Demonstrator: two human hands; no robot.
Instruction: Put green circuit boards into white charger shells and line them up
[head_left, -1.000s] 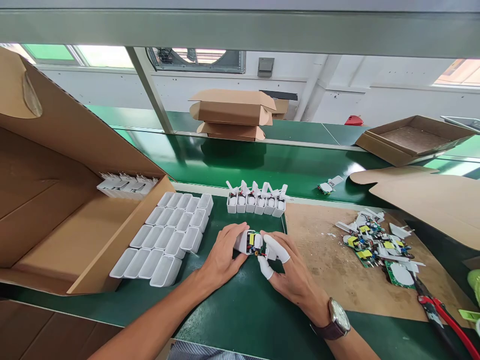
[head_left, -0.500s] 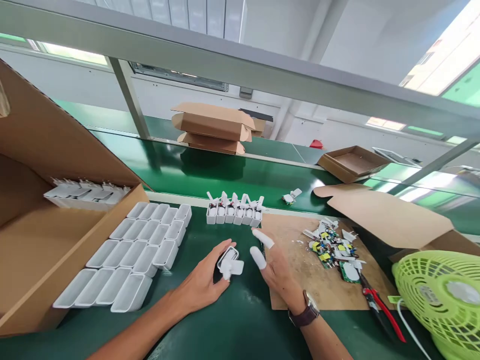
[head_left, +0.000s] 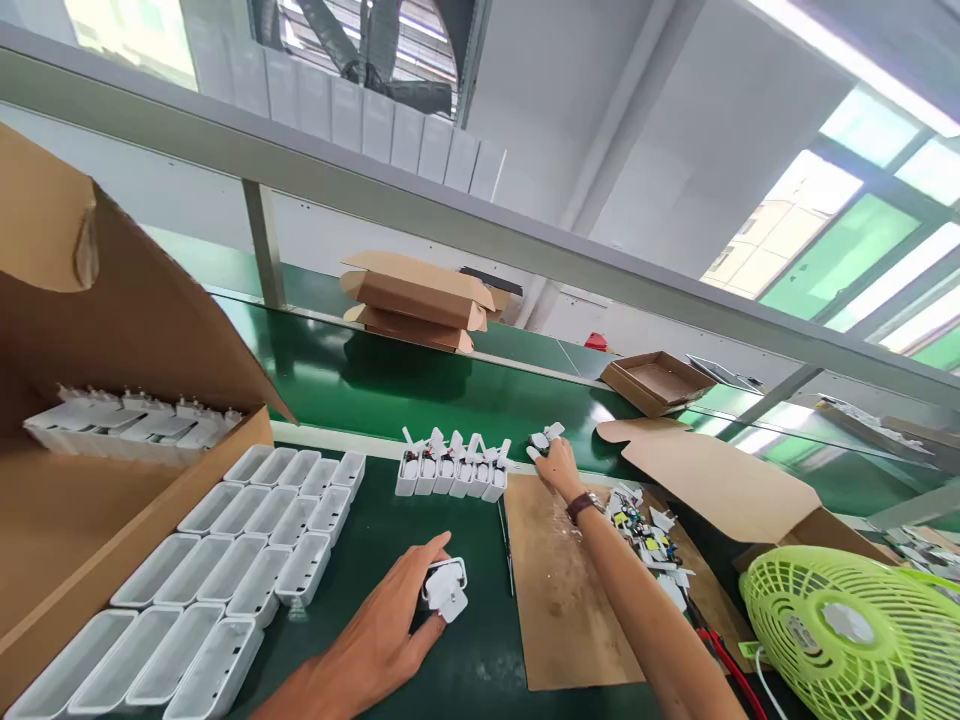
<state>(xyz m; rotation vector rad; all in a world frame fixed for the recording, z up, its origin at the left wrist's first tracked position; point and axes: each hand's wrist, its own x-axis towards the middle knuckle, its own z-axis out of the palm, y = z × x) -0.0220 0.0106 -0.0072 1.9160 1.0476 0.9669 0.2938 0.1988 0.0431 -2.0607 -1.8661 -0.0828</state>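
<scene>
My left hand (head_left: 390,625) lies on the green bench with its fingers closed round a white charger case (head_left: 444,588), cap flipped open. My right hand (head_left: 559,462) is stretched far forward to the conveyor belt and touches a small circuit board part (head_left: 544,438) lying there; its fingers look closed on it, though this is small in view. A row of white cases with boards (head_left: 450,470) stands between the two hands. Empty white shells (head_left: 262,535) lie in rows at the left.
A large open cardboard box (head_left: 90,470) with more white parts stands at the left. A brown board (head_left: 559,570) and a pile of circuit boards (head_left: 649,535) are at the right, with red-handled pliers (head_left: 724,655) and a green fan (head_left: 855,635). Cardboard boxes (head_left: 412,300) sit behind the belt.
My right hand left the case and reached forward to the part on the belt. My left hand kept the case and drew it nearer. The camera tilted upward.
</scene>
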